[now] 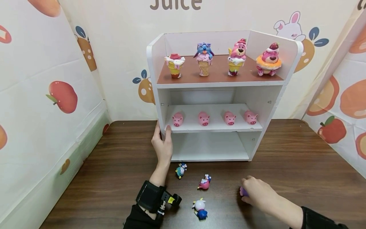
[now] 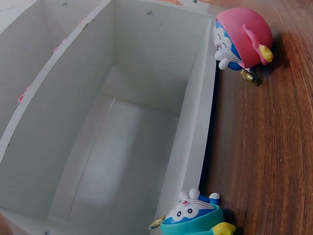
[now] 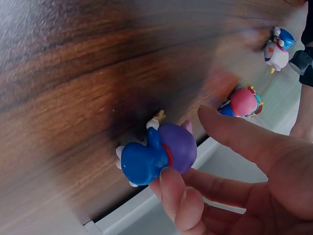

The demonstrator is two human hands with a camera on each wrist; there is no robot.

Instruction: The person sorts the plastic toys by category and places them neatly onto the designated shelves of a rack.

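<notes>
At the lower left side panel of a white three-tier display shelf [image 1: 210,158], my left hand [image 1: 163,147] grips the panel's edge, thumb in front and fingers outside. My right hand [image 1: 258,192] holds a small purple-and-blue figurine [image 3: 181,147] low over the dark wood table, fingers curled about it; in the head view the hand covers most of it. Three more figurines lie loose before the shelf: a teal one [image 1: 180,170], a pink one [image 1: 204,182] and a white-and-blue one [image 1: 200,209]. The left wrist view shows the bottom compartment [image 2: 132,142] bare.
Several pink pig heads [image 1: 204,118] line the middle shelf. On the brown top tier stand ice-cream figures, among them a blue one [image 1: 204,58] and a pink bear in an orange ring [image 1: 269,60]. Fruit-printed walls [image 1: 34,95] close in the left, back and right.
</notes>
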